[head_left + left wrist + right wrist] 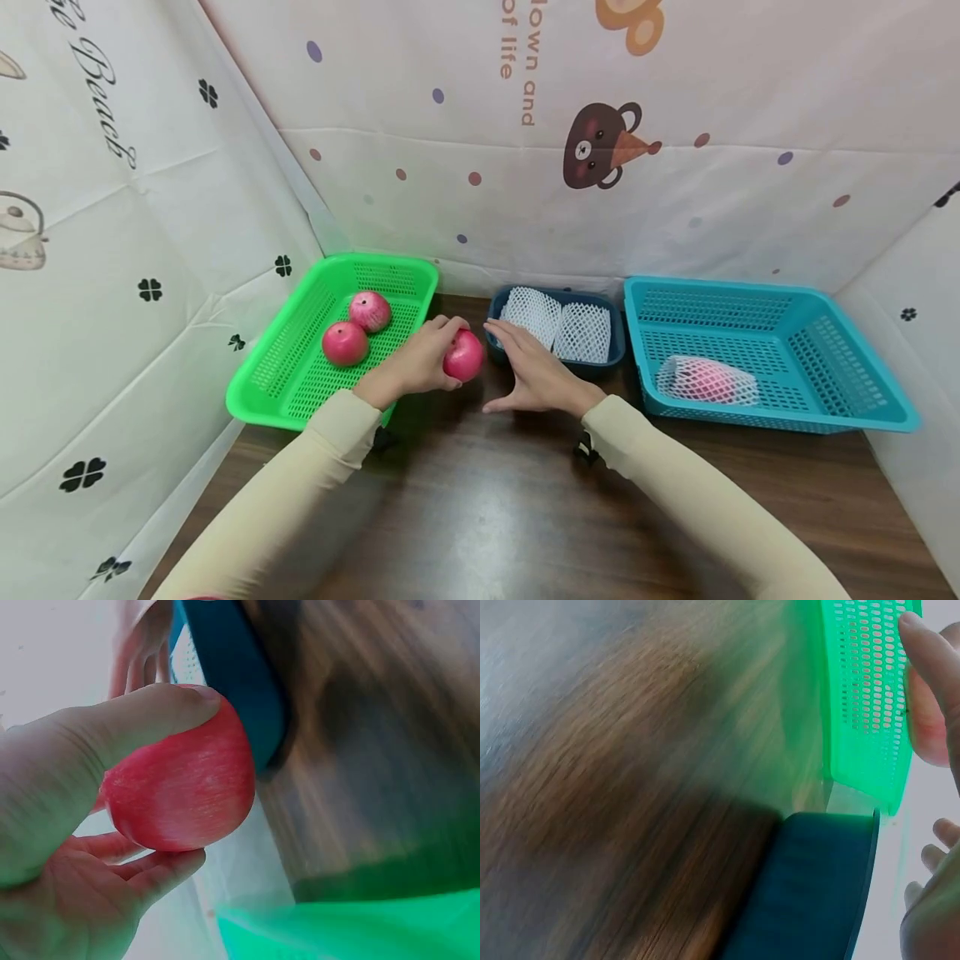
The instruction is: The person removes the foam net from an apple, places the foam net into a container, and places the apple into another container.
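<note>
A red apple (465, 357) is in my left hand (426, 358), raised between the green basket and the small dark blue basket. In the left wrist view the thumb lies over one side of the apple (184, 780) and the fingers support the other. My right hand (538, 372) is just to the right of the apple, thumb and fingers spread apart with nothing held. It overlaps the near left corner of the dark blue basket (617, 337), where white foam nets (587, 332) lie.
At the left, the green basket (262, 412) holds two more apples (345, 343). A light blue basket (847, 417) at the right contains an apple in a foam net (708, 381). All stand on a dark wooden table (480, 517) against printed cloth walls (450, 200).
</note>
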Tool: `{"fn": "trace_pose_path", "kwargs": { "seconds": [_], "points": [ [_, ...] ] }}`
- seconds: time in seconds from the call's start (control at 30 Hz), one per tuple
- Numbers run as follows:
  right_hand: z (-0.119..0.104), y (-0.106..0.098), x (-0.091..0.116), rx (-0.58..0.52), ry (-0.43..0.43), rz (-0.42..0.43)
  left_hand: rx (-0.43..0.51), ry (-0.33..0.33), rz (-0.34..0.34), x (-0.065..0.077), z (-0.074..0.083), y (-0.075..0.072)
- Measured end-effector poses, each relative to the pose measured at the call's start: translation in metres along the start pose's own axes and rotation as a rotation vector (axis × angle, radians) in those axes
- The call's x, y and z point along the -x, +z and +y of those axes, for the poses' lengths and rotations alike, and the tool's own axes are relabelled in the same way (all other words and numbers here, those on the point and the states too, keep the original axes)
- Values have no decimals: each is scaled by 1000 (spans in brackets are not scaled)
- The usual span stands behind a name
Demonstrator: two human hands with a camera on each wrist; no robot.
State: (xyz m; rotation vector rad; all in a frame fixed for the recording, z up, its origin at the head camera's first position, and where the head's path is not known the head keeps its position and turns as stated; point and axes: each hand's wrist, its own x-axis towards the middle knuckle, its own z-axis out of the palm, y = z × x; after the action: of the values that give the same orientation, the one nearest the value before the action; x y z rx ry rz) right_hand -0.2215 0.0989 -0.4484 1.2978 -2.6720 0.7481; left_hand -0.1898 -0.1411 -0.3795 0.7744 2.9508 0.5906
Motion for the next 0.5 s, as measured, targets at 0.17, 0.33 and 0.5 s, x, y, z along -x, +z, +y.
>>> {"fn": "trace_pose_path", "kwargs": {
  "seconds": [0.17, 0.33, 0.5],
  "points": [
    [-3, 5, -8, -7, -43, 41, 23, -35, 33, 5, -8, -13],
    [-6, 12, -15, 8, -72, 50, 30, -49, 64, 10, -15, -24],
    [-11, 17, -24, 6, -70, 58, 22, -74, 90, 14, -22, -33]
  ]
}}
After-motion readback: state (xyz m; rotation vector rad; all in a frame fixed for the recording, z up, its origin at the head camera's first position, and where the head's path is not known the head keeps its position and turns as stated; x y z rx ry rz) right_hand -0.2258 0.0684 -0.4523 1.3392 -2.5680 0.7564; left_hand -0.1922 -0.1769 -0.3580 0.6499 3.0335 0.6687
